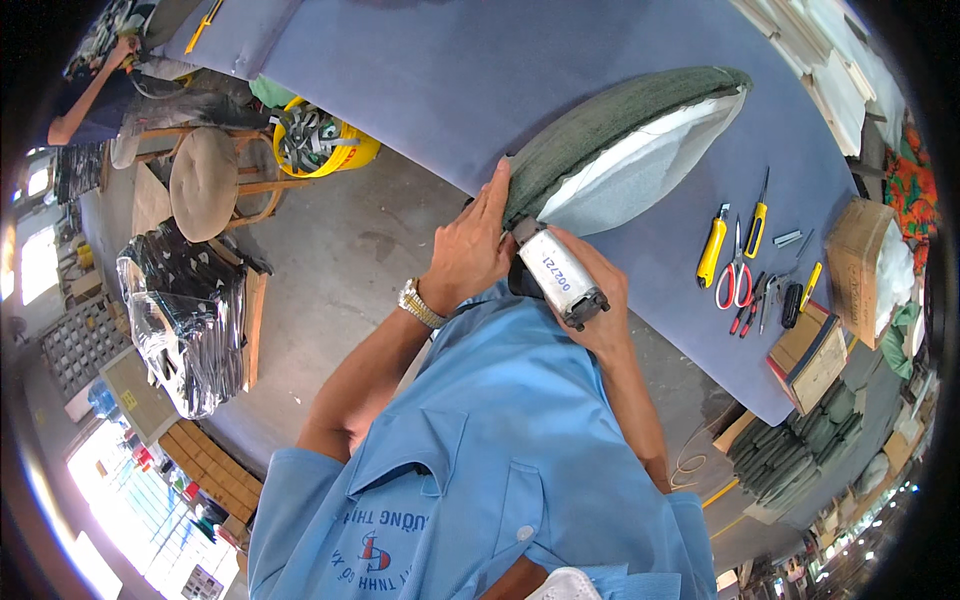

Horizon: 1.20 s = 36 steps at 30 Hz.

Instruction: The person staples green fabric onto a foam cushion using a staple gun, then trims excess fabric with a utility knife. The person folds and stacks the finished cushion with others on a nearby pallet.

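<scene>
A dark green fabric-covered seat cushion [625, 120] stands tilted on its edge at the near side of the blue-grey table [420, 70]. Its white lining side faces right. My left hand [470, 248], with a metal-band watch on the wrist, grips the cushion's near end, fingers stretched along the green fabric. In my right hand [603, 290] is a staple gun [563, 275] with a white body and dark end cap. Its nose meets the near end of the cushion, close to my left fingers. The exact contact point and most of my right fingers are hidden behind the tool.
Right on the table lie a yellow utility knife [712, 247], red-handled scissors [735, 278], a yellow screwdriver [757, 225] and pliers [768, 300], near a cardboard box [855, 265]. Left are a yellow bucket [358, 153] and a wooden chair [205, 185]. Another person's arm [92, 98] shows upper left.
</scene>
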{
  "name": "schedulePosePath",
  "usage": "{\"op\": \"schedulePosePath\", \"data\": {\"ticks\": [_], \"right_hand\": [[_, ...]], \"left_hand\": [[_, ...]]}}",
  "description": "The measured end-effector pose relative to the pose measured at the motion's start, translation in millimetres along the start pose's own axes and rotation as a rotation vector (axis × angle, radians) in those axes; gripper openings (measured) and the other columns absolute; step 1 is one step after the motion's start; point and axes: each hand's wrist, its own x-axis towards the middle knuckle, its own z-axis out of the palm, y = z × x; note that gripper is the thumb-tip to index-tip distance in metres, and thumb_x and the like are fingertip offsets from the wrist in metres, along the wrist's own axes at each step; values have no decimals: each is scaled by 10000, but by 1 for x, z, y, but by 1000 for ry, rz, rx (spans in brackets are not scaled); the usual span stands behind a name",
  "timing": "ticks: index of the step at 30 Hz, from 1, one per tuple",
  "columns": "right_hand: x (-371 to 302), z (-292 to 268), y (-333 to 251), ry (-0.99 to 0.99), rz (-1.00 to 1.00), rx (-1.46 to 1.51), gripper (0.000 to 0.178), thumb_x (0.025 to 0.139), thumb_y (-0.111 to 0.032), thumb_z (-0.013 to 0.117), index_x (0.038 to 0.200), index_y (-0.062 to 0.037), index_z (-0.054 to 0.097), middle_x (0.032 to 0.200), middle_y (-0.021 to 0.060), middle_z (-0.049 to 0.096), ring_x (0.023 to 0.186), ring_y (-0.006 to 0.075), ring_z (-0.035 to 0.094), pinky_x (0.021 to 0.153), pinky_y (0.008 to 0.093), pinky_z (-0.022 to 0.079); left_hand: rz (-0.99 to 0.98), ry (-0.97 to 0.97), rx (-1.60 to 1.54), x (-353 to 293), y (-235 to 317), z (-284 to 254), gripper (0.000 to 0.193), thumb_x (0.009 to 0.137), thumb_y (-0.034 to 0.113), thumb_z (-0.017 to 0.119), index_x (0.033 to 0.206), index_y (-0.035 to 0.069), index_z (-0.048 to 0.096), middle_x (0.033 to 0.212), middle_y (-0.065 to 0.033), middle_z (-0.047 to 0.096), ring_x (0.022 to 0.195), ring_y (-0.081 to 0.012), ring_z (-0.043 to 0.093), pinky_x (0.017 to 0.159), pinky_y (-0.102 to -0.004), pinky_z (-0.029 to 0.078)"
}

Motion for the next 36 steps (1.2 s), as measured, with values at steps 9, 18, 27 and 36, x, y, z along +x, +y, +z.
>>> {"op": "schedulePosePath", "data": {"ticks": [9, 18, 27, 36], "right_hand": [[10, 0, -4, -29, 69, 15, 637, 714, -83, 799, 1330, -39, 644, 1244, 186, 712, 1130, 331, 710, 950, 376, 547], [6, -15, -5, -72, 44, -32, 638, 699, -97, 779, 1319, -38, 641, 1214, 193, 713, 1107, 381, 698, 936, 391, 539], [-57, -95, 43, 59, 459, -310, 640, 776, -113, 803, 1381, -41, 608, 1279, 198, 690, 1188, 330, 672, 1012, 390, 509], [-17, -105, 170, 373, 515, -32, 528, 998, -182, 654, 1458, 17, 488, 1333, 141, 632, 1188, 211, 614, 952, 326, 490]], "left_hand": [[116, 136, 6, 0, 2, 9, 893, 819, -6, 651, 1614, 37, 246, 1615, -178, 397, 1403, -352, 506, 934, -422, 601], [57, 135, 21, -2, 4, 17, 931, 829, 127, 734, 1602, -3, 232, 1560, -231, 446, 1323, -381, 572, 863, -422, 610], [-102, 179, -90, -12, 16, 31, 1006, 839, 372, 787, 1606, 20, 239, 1343, -251, 633, 1061, -383, 710, 771, -454, 599], [57, 125, -16, -13, 22, 44, 1007, 793, 395, 811, 1613, 120, 295, 1549, -228, 471, 1380, -370, 532, 883, -461, 588]]}}
